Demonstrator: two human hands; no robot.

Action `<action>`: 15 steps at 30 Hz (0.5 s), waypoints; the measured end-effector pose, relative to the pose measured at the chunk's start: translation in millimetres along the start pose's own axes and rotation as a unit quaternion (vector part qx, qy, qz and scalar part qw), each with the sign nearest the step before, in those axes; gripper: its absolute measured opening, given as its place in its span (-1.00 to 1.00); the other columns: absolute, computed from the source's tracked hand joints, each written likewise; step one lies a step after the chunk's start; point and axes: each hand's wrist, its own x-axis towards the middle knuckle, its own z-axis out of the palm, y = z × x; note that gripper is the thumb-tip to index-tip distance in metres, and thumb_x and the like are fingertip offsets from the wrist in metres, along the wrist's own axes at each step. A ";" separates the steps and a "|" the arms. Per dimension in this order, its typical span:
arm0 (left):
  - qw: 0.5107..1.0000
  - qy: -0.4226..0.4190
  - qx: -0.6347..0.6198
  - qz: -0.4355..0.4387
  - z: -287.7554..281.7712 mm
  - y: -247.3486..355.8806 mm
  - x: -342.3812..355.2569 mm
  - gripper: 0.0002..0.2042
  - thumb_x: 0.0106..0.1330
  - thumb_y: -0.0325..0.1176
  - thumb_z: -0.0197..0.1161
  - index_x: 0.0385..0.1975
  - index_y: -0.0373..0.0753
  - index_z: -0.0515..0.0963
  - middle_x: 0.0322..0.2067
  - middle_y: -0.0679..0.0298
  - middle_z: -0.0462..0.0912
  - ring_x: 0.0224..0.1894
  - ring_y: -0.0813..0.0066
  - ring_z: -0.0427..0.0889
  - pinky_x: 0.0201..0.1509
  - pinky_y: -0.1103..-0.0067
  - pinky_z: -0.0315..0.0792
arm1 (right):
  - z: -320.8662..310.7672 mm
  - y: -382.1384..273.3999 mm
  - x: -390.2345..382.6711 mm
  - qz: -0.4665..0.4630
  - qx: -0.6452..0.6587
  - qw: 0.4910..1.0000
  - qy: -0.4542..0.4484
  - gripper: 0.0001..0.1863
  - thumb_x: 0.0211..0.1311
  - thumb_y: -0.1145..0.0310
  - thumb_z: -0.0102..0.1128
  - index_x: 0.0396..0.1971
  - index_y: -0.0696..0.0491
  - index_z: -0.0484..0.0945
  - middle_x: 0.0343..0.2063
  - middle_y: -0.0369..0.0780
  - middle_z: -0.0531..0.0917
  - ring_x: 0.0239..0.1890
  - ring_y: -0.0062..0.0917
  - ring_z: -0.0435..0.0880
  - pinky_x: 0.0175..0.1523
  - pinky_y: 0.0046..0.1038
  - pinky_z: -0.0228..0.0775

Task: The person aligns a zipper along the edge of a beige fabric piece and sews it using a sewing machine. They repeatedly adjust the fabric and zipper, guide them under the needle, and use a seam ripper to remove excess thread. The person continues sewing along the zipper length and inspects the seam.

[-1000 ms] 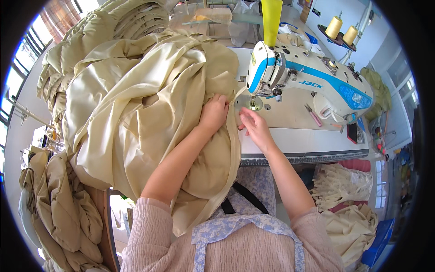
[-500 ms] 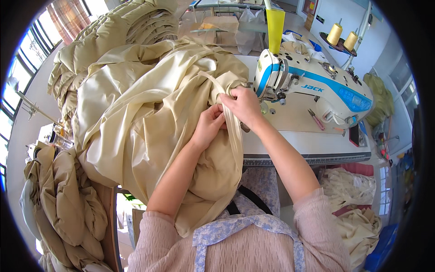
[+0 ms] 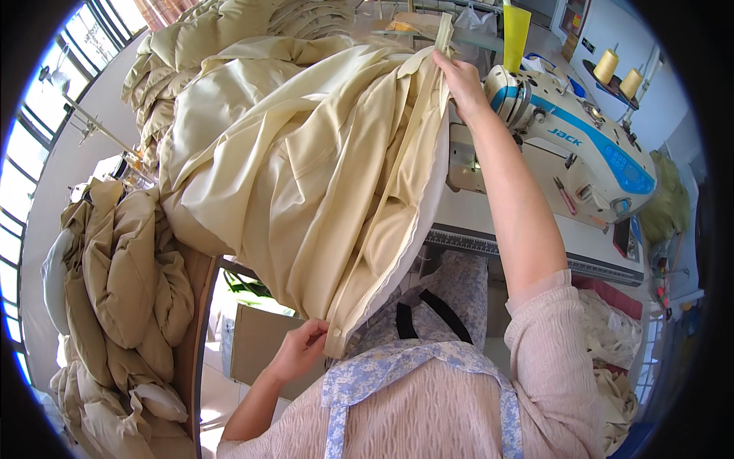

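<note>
My right hand (image 3: 460, 86) is raised beside the sewing machine (image 3: 581, 145), closed on the upper end of a long zipper edge (image 3: 397, 214) on a beige garment (image 3: 283, 183). My left hand (image 3: 300, 349) grips the lower end of that edge near my body, so the edge runs taut on a diagonal between my hands, with a white strip along it. The garment spreads in loose folds over the table. Pink-handled snips (image 3: 566, 196) and a phone (image 3: 623, 241) lie on the machine table (image 3: 535, 256).
Quilted beige garments (image 3: 183, 38) are piled behind, and more (image 3: 115, 283) hang at the left. A yellow holder (image 3: 516, 38) stands over the machine head. Thread cones (image 3: 609, 67) sit at upper right, and cream fabric bundles (image 3: 612, 336) lie under the table at the right.
My hands have moved from together near the needle to far apart: right up and away, left down toward me. The edge is now stretched out and the garment is lifted.
</note>
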 end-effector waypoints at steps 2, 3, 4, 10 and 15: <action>0.993 0.012 -0.009 0.115 -2.0 3.7 -4.4 -0.88 0.46 -0.56 0.19 -0.08 -0.35 0.52 -0.36 0.32 0.60 -0.29 0.68 0.58 -0.15 0.62 0.53 | -13.4 -10.2 -14.2 0.149 -0.236 0.955 -0.100 -0.22 0.45 -0.34 -0.03 -0.40 0.19 0.68 -0.50 -0.20 0.66 -0.43 -0.50 0.68 -0.28 -0.34 0.55; 0.992 -0.015 -0.010 0.121 -0.8 7.8 -2.8 -0.89 0.45 -0.56 0.19 -0.09 -0.35 0.52 -0.36 0.32 0.61 -0.29 0.67 0.59 -0.15 0.60 0.54 | -21.6 -19.5 -25.5 0.109 -0.394 0.900 -0.148 -0.19 0.44 -0.37 -0.06 -0.36 0.20 0.68 -0.47 -0.17 0.70 -0.39 -0.43 0.73 -0.22 -0.28 0.59; 0.992 -0.033 -0.026 0.123 2.8 12.8 0.6 -0.89 0.45 -0.56 0.19 -0.10 -0.35 0.52 -0.36 0.32 0.62 -0.29 0.66 0.60 -0.15 0.59 0.56 | -29.3 -30.4 -42.1 0.083 -0.534 0.821 -0.185 -0.16 0.44 -0.40 -0.10 -0.32 0.21 0.69 -0.44 -0.13 0.73 -0.34 -0.36 0.77 -0.17 -0.22 0.63; 0.974 -0.117 0.087 0.174 29.0 46.1 17.4 -0.86 0.43 -0.53 0.25 -0.09 -0.35 0.52 -0.37 0.17 0.66 -0.34 0.40 0.68 -0.17 0.49 0.60 | -31.0 -42.1 -239.7 -0.340 -0.296 0.795 -0.405 -0.47 0.41 -0.06 0.21 0.04 0.14 0.63 -0.05 -0.11 0.69 0.05 -0.27 0.68 0.19 -0.21 0.51; 0.955 -0.060 0.141 0.254 27.3 60.2 6.0 -0.85 0.43 -0.50 0.28 -0.08 -0.38 0.53 -0.37 0.15 0.67 -0.37 0.37 0.68 -0.20 0.49 0.59 | -17.1 -7.3 -324.4 -0.322 -0.327 0.735 -0.500 -0.46 0.31 -0.13 0.27 -0.08 0.10 0.66 -0.36 -0.20 0.72 -0.25 -0.35 0.73 -0.09 -0.27 0.52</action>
